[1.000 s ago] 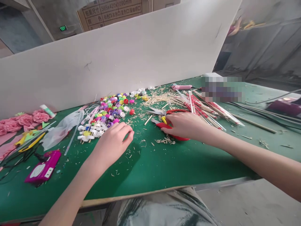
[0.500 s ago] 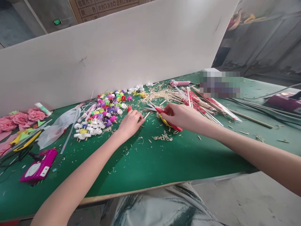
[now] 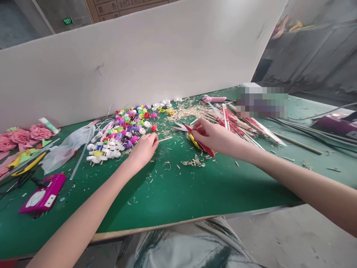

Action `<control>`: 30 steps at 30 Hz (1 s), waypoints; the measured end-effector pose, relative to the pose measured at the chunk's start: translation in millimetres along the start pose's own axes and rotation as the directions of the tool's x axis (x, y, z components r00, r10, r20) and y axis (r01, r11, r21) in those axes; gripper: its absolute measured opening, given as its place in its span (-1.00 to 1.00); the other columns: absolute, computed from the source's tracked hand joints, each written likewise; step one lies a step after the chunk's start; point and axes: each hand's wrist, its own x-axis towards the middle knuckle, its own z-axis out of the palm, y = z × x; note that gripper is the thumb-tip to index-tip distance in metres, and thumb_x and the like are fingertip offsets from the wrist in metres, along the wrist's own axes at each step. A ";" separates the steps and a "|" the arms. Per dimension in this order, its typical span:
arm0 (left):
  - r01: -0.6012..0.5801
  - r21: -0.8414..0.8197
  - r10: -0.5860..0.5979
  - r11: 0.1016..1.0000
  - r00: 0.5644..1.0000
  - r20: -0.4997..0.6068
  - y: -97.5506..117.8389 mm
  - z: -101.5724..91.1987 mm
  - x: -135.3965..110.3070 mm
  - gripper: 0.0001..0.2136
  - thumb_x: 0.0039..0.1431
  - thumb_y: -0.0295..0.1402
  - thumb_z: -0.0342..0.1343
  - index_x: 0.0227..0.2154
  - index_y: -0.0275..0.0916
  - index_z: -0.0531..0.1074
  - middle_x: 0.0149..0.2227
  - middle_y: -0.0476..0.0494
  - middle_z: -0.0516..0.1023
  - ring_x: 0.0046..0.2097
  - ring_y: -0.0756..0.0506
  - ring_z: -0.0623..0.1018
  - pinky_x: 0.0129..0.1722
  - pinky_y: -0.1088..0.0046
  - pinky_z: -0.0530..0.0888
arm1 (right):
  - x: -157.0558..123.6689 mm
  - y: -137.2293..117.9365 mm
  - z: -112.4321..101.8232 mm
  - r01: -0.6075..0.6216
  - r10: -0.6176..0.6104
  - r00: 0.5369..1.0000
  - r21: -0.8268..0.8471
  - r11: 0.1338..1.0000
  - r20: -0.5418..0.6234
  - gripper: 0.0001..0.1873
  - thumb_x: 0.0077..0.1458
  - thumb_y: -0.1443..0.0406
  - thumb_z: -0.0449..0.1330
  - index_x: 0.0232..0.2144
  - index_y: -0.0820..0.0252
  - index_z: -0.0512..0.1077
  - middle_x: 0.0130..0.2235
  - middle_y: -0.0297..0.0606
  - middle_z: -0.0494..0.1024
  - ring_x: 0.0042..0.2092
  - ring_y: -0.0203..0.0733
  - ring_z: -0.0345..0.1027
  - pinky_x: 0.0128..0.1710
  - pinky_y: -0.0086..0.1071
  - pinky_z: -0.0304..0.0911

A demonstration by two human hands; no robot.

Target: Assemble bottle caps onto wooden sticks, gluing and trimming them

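Observation:
My left hand [image 3: 145, 147] is closed over the green table, pinching a short wooden stick [image 3: 165, 139] that points right. Just beyond its fingers sits a red cap [image 3: 154, 128]; whether the fingers touch it I cannot tell. In my right hand [image 3: 208, 131] is a pair of scissors [image 3: 180, 127] with red and yellow handles. The blades are parted and point left, a little above and to the right of the stick. A heap of coloured caps [image 3: 133, 121] lies left of the blades, and white caps threaded on sticks [image 3: 104, 150] are at its near end.
Wood shavings [image 3: 184, 111] and wrapped chopsticks [image 3: 240, 124] spread behind my right hand, near a pink glue gun [image 3: 214, 99]. A clear plastic bag [image 3: 65, 149], a magenta power box [image 3: 43, 195] and pink paper flowers [image 3: 23, 140] lie left. A white board [image 3: 134, 63] stands behind.
My left hand has drawn slightly left and turned, so the stick now lies nearly level, away from the blades. More of the red cap shows. My right hand has barely moved with the scissors.

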 end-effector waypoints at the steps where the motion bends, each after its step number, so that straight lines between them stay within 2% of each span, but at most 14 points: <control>1: 0.008 -0.010 -0.008 1.000 1.000 -0.012 -2.7 -1.3 -3.6 -0.86 0.28 -0.45 -0.11 -0.40 -0.23 0.28 -0.27 -0.12 0.45 -0.23 -0.09 0.43 -0.31 0.39 0.35 | -0.4 -0.1 0.1 0.008 -0.008 1.000 0.002 1.000 0.023 -0.76 0.20 0.08 -0.04 -0.19 0.07 0.22 -0.30 -0.28 0.56 -0.39 -0.22 0.37 -0.45 -0.37 0.16; 4: 0.001 -0.019 -0.002 1.000 0.997 -0.082 -12.4 -2.1 -9.0 -0.86 0.28 -0.45 -0.10 -0.40 -0.23 0.28 -0.27 -0.12 0.46 -0.23 -0.09 0.43 -0.28 0.38 0.36 | -1.5 1.4 0.1 0.058 -0.054 0.996 -0.055 0.997 0.064 -0.72 0.22 0.08 -0.07 -0.11 0.06 0.23 -0.34 -0.29 0.54 -0.44 -0.24 0.33 -0.50 -0.39 0.11; 6: -0.023 -0.001 0.022 1.000 0.988 -0.152 -19.5 -1.3 -8.8 -0.86 0.29 -0.44 -0.09 -0.40 -0.23 0.29 -0.26 -0.12 0.45 -0.20 -0.09 0.43 -0.25 0.37 0.36 | -1.9 4.2 -0.5 0.101 -0.095 0.994 -0.128 0.987 0.052 -0.69 0.22 0.08 -0.08 -0.09 0.05 0.27 -0.36 -0.30 0.52 -0.45 -0.24 0.31 -0.50 -0.40 0.09; 9: -0.052 0.026 0.057 0.998 0.967 -0.248 -27.9 0.6 -6.8 -0.87 0.30 -0.44 -0.10 -0.37 -0.23 0.30 -0.26 -0.13 0.44 -0.21 -0.09 0.42 -0.24 0.37 0.37 | -2.0 9.6 -1.3 0.177 -0.172 0.984 -0.251 0.952 0.042 -0.68 0.22 0.10 -0.08 -0.09 0.05 0.33 -0.32 -0.27 0.52 -0.43 -0.24 0.30 -0.49 -0.40 0.07; 11: -0.057 0.035 0.064 0.998 0.960 -0.274 -30.9 2.2 -6.1 -0.87 0.30 -0.45 -0.09 -0.35 -0.24 0.31 -0.26 -0.13 0.45 -0.20 -0.08 0.42 -0.24 0.37 0.38 | -1.9 13.1 -1.0 0.238 -0.229 0.971 -0.295 0.926 0.063 -0.68 0.21 0.13 -0.08 -0.11 0.05 0.36 -0.28 -0.26 0.52 -0.39 -0.24 0.32 -0.46 -0.40 0.09; 16: -0.050 0.063 0.064 0.997 0.967 -0.247 -31.8 6.1 -6.5 -0.85 0.31 -0.44 -0.10 -0.37 -0.24 0.31 -0.25 -0.13 0.45 -0.19 -0.08 0.42 -0.23 0.38 0.38 | -2.3 18.9 0.2 0.288 -0.270 0.958 -0.316 0.904 0.098 -0.71 0.17 0.17 -0.04 -0.14 0.01 0.40 -0.18 -0.28 0.54 -0.29 -0.23 0.37 -0.42 -0.41 0.12; 20: -0.052 0.065 0.066 0.996 0.974 -0.218 -31.9 7.8 -6.3 -0.83 0.32 -0.41 -0.11 -0.36 -0.25 0.33 -0.24 -0.13 0.45 -0.17 -0.08 0.42 -0.23 0.38 0.38 | -4.0 19.6 -1.0 0.285 -0.274 0.958 -0.334 0.899 0.081 -0.75 0.14 0.19 -0.02 -0.21 0.02 0.42 -0.22 -0.31 0.54 -0.33 -0.25 0.35 -0.45 -0.44 0.09; 24: -0.062 0.072 0.076 0.995 0.976 -0.205 -32.6 8.9 -5.7 -0.84 0.32 -0.41 -0.11 -0.35 -0.25 0.33 -0.24 -0.13 0.45 -0.18 -0.08 0.42 -0.22 0.37 0.38 | -4.4 20.6 -1.3 0.285 -0.271 0.958 -0.329 0.900 0.089 -0.73 0.14 0.18 -0.01 -0.20 0.00 0.44 -0.22 -0.32 0.54 -0.35 -0.27 0.33 -0.46 -0.44 0.09; 30: -0.076 0.094 0.094 0.993 0.976 -0.198 -31.0 9.1 -5.1 -0.85 0.31 -0.43 -0.10 -0.36 -0.25 0.33 -0.27 -0.12 0.45 -0.20 -0.07 0.41 -0.23 0.36 0.38 | 0.4 23.2 -1.8 0.264 -0.235 0.963 -0.266 0.927 0.134 -0.70 0.14 0.18 -0.02 -0.18 0.01 0.45 -0.38 -0.35 0.50 -0.49 -0.33 0.25 -0.50 -0.44 0.07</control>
